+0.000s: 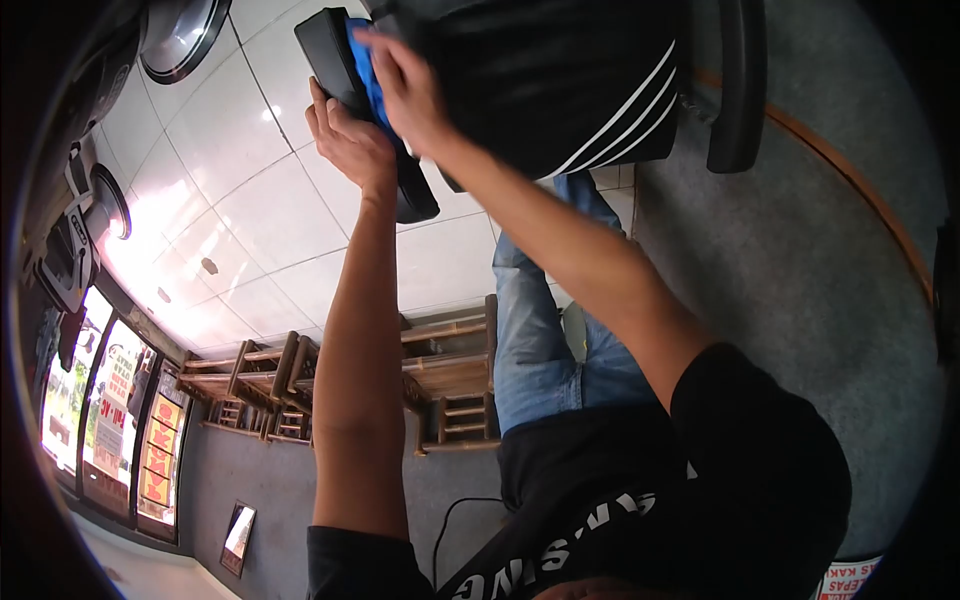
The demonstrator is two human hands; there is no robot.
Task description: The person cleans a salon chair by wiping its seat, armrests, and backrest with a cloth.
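Observation:
A black padded armrest [330,62] of a chair slants across the upper middle of the view. My left hand [352,145] is closed around its side, with one finger stretched along the edge. A blue cloth [366,78] lies against the armrest's inner side, between my two hands. My right hand [408,98] presses on this cloth with its fingers together, slightly blurred. Part of the cloth is hidden under the fingers. Right beside them is the black chair seat [560,80], which has white stripes at one corner.
The chair's other armrest [738,90] stands at the upper right. Wooden benches [450,375] line the area behind my arms. Dark round-based equipment [185,40] stands at the upper left on white floor tiles [235,190]. A cable [445,530] runs near my shirt.

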